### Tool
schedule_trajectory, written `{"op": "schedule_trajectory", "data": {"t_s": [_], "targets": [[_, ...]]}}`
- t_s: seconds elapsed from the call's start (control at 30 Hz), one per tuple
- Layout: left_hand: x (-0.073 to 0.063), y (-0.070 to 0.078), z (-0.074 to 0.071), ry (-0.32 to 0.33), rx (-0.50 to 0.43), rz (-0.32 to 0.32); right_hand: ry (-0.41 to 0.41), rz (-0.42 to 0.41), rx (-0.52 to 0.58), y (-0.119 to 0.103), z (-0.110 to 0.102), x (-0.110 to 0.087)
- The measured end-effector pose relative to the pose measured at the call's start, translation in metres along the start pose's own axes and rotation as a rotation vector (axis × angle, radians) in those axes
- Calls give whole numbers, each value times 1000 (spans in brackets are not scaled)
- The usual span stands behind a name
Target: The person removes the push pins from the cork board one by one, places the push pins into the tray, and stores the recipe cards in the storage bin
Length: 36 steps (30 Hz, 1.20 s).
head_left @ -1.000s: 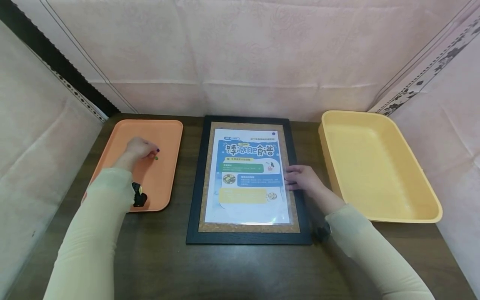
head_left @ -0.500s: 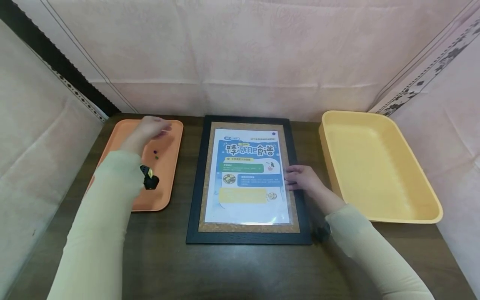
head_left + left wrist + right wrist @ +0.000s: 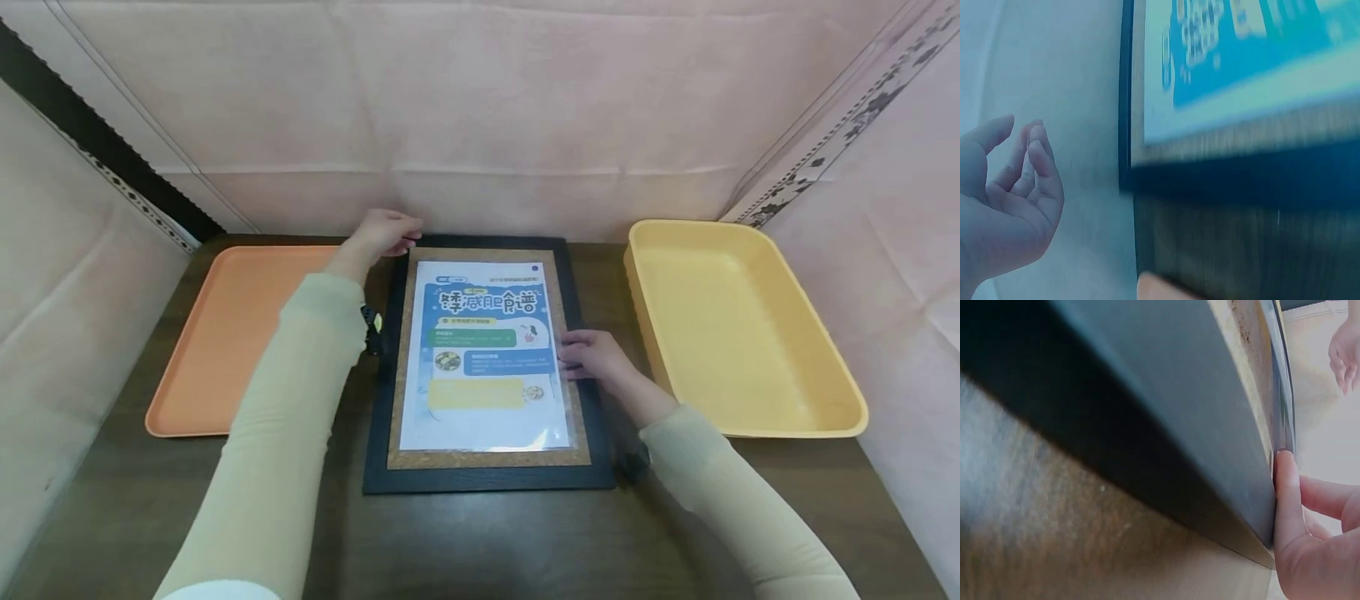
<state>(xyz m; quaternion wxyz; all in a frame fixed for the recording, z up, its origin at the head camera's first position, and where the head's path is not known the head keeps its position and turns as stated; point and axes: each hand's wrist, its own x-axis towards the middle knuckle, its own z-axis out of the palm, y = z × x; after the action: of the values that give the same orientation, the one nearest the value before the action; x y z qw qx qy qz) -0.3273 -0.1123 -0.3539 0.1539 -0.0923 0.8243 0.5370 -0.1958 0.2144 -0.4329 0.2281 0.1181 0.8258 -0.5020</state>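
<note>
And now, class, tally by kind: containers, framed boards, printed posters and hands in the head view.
Containers: 2 (orange tray, yellow bin)
Framed boards: 1 (black-framed cork board)
Printed posters: 1 (blue-and-white poster)
Hands: 2 (left hand, right hand)
Total: 6

L hand (image 3: 386, 232) is now off the tray (image 3: 247, 300), up by the top L corner of the board (image 3: 491, 481); 1 s ago it's low over the tray, 0.5 s ago near the tray's top edge. L sleeve (image 3: 277, 417) swings R w/ it, now crossing the tray's R side; the tray's lower L corner, covered before, shows. Small dark & green bits seen on the tray 0.5 s ago are out of sight. Black wrist strap (image 3: 372, 329) goes from over the tray to the board's L edge. Tray, board & yellow bin (image 3: 742, 333) sit slightly further L in head view.
</note>
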Motion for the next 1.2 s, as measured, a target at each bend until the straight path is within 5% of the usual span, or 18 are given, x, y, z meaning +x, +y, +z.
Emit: {"op": "schedule_trajectory", "data": {"t_s": [0.33,0.63,1.2], "targets": [[9,7,52,-37,-88,11,8,28,25,0,3,1],[19,5,97,-68,-56,82,18,20,39,3,2,2],[35,6,160,-97,-98,14,28,0,50,-1,4,1]]}}
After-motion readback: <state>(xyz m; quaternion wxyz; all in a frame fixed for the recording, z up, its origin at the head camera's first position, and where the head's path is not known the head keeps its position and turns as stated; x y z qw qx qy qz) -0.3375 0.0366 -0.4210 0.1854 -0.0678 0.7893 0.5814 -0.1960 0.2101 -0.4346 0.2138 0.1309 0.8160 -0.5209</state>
